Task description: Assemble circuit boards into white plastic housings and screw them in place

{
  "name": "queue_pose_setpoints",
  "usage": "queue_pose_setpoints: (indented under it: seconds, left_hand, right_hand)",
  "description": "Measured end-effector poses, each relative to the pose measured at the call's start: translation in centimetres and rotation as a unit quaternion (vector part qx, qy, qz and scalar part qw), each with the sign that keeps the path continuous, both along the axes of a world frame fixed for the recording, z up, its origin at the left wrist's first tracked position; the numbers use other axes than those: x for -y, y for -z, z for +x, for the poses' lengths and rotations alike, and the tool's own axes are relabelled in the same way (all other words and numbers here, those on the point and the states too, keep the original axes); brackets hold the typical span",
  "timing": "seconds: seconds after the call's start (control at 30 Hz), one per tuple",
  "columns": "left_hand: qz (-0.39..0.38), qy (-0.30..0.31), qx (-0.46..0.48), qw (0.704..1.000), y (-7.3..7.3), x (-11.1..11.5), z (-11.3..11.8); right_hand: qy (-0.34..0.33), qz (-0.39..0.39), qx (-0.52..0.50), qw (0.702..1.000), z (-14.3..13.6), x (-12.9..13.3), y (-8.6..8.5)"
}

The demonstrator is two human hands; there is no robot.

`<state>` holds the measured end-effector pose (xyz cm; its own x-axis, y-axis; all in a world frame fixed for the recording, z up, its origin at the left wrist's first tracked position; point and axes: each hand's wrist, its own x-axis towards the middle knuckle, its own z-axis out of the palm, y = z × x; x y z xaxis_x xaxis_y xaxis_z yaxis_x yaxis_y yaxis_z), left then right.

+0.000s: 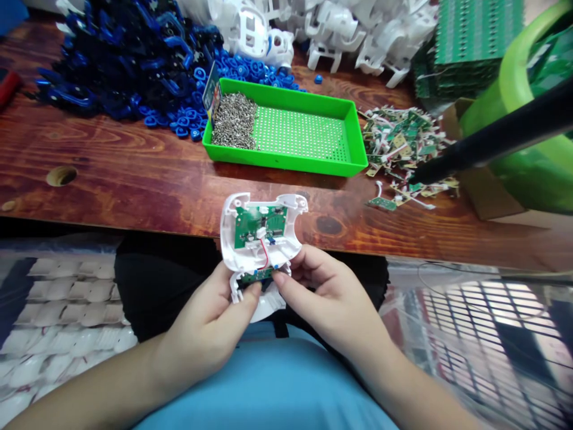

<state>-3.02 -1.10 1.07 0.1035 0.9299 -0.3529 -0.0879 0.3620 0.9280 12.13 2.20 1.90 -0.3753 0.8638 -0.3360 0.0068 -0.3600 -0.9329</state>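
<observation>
A white plastic housing (228,239) is held up over the table's front edge, its inside facing up. A green circuit board (244,227) sits in it, and a red wire (267,254) runs from a white plug down to a smaller green board (257,276) in the lower part. My left hand (215,316) grips the lower left side, thumb by the small board. My right hand (326,286) holds the lower right side, its thumb tip at the small board's right end. Both hands are closed on the housing; the fingers beneath are partly hidden.
A green tray (286,161) with small screws (235,119) stands on the wooden table (134,173). Behind are blue and black parts (134,54) and white housings (333,30). To the right lie small wired boards (403,137), stacked boards (478,36), a green basket (514,143) and a black bar (496,137).
</observation>
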Motion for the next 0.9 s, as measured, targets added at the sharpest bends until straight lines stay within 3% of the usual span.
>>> queue_pose_setpoints:
  seconds: [0.3, 0.53, 0.9]
  left_hand:
    - [-0.009, 0.001, 0.023, 1.0, -0.1, 0.0, 0.1]
    - [-0.062, -0.012, 0.091, 0.994, 0.1, -0.1, 0.4]
    - [-0.004, 0.002, 0.063, 0.998, 0.0, 0.1, 0.3]
  right_hand:
    - [0.01, 0.043, 0.023, 0.999, -0.2, 0.3, 0.3]
    - [0.001, 0.034, 0.024, 0.999, -0.6, 0.6, 0.0]
    - [-0.003, 0.135, 0.098, 0.986, -0.9, 0.9, 0.4]
